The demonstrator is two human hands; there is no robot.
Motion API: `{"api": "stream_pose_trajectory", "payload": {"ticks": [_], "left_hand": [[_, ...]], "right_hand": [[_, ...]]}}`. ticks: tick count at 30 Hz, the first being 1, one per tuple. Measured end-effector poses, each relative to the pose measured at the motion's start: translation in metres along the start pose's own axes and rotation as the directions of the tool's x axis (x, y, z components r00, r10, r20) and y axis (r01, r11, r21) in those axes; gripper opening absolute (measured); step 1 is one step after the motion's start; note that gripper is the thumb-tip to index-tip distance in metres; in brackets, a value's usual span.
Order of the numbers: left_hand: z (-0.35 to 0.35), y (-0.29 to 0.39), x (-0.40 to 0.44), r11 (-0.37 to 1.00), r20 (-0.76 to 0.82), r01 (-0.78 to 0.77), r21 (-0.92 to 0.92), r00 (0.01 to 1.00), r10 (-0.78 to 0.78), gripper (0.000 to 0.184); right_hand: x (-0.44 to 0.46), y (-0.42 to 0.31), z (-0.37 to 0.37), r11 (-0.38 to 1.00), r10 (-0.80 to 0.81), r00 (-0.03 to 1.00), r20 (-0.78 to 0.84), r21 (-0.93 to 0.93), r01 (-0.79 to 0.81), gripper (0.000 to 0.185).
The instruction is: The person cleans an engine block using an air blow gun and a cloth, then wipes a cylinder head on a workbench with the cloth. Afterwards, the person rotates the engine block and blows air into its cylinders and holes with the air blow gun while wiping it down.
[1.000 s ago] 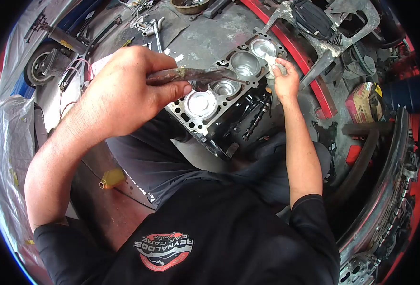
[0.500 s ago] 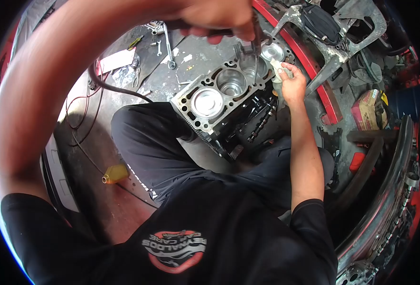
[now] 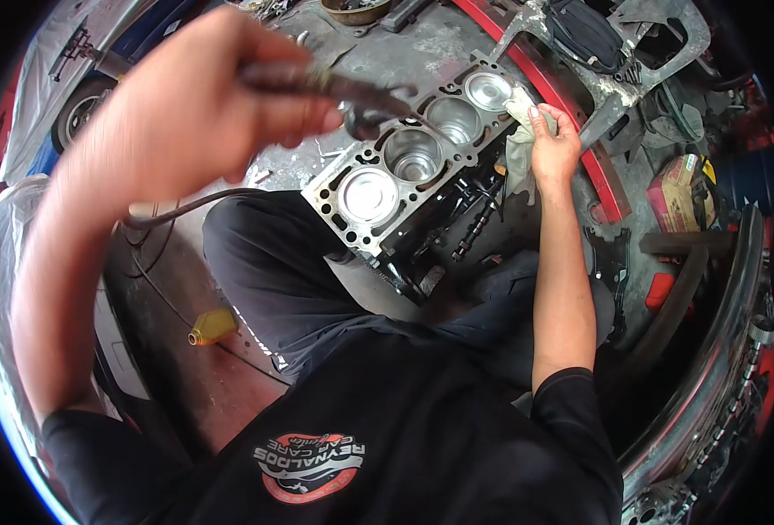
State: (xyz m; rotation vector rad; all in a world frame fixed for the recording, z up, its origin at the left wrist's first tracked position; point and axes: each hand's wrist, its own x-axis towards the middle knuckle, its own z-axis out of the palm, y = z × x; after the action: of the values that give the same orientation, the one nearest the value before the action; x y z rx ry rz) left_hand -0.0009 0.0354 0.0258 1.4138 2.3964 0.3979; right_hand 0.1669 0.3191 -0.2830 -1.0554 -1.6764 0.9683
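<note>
My left hand (image 3: 220, 105), blurred by motion, is closed around a dark blow gun (image 3: 334, 86). The gun's thin nozzle reaches towards the middle bores of an engine block (image 3: 385, 226). A dark hose (image 3: 185, 208) runs below that hand. My right hand (image 3: 555, 144) pinches a pale rag (image 3: 520, 149) that hangs down beside the far end of the block. The block lies tilted in front of my crossed legs, with shiny pistons visible in its bores. One piston (image 3: 368, 195) sits high in the nearest bore. Beside the block is a camshaft-like shaft (image 3: 474, 232).
A red beam (image 3: 610, 188) and a grey metal frame (image 3: 610, 122) lie beyond my right hand. A yellow bottle (image 3: 214, 325) lies by my left knee. Farther right are a pink box (image 3: 680, 197) and a chrome bumper (image 3: 719, 350). A round pan (image 3: 354, 9) stands at the back.
My left hand has swung left and nearer with the blow gun, and the gun has turned from pointing down to pointing right. My right hand still holds the rag, slightly farther right.
</note>
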Motion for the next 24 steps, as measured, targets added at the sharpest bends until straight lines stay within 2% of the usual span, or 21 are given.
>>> {"api": "stream_pose_trajectory", "payload": {"ticks": [4, 5, 6, 7, 9, 10, 11, 14, 21, 24], "left_hand": [[0.021, -0.028, -0.031, 0.987, -0.081, -0.163, 0.014, 0.983, 0.164, 0.029], [0.022, -0.029, -0.039, 0.996, -0.03, -0.085, -0.022, 0.996, 0.084, 0.027], [0.029, -0.037, -0.043, 0.987, -0.062, -0.129, -0.093, 0.99, 0.124, 0.026], [0.03, -0.038, -0.044, 0.988, -0.015, -0.089, -0.126, 0.996, 0.088, 0.025], [0.035, -0.044, -0.048, 0.986, 0.032, -0.042, -0.16, 0.998, 0.048, 0.024], [0.042, -0.05, -0.049, 0.98, -0.009, -0.098, -0.172, 0.995, 0.098, 0.024], [0.048, -0.055, -0.051, 0.971, -0.052, -0.154, -0.182, 0.988, 0.147, 0.023], [0.053, -0.058, -0.05, 0.971, 0.002, -0.092, -0.219, 0.996, 0.094, 0.022], [0.068, -0.072, -0.051, 0.953, -0.067, -0.164, -0.254, 0.986, 0.151, 0.021], [0.07, -0.075, -0.053, 0.959, -0.041, -0.169, -0.227, 0.986, 0.164, 0.021]], "right_hand": [[-0.006, 0.022, 0.016, 0.993, 0.079, 0.997, 0.013, 0.083, -0.08, 0.022], [-0.01, 0.026, 0.02, 0.996, 0.066, 0.997, 0.047, 0.052, -0.068, 0.022], [-0.014, 0.024, 0.024, 0.998, 0.051, 0.995, 0.083, 0.022, -0.053, 0.023], [-0.026, -0.005, 0.024, 0.991, 0.135, 0.985, 0.108, -0.019, -0.133, 0.023], [-0.027, 0.006, 0.029, 0.997, 0.078, 0.991, 0.107, -0.027, -0.075, 0.023], [-0.027, 0.012, 0.031, 0.999, 0.023, 0.995, 0.1, -0.032, -0.02, 0.023], [-0.024, 0.019, 0.032, 0.999, 0.042, 0.993, 0.112, -0.002, -0.042, 0.023], [-0.024, 0.015, 0.031, 0.997, 0.08, 0.99, 0.12, 0.007, -0.081, 0.023], [-0.027, 0.005, 0.03, 0.995, 0.087, 0.991, 0.1, -0.053, -0.082, 0.026], [-0.027, 0.004, 0.029, 0.996, 0.066, 0.993, 0.095, -0.067, -0.06, 0.026]]}}
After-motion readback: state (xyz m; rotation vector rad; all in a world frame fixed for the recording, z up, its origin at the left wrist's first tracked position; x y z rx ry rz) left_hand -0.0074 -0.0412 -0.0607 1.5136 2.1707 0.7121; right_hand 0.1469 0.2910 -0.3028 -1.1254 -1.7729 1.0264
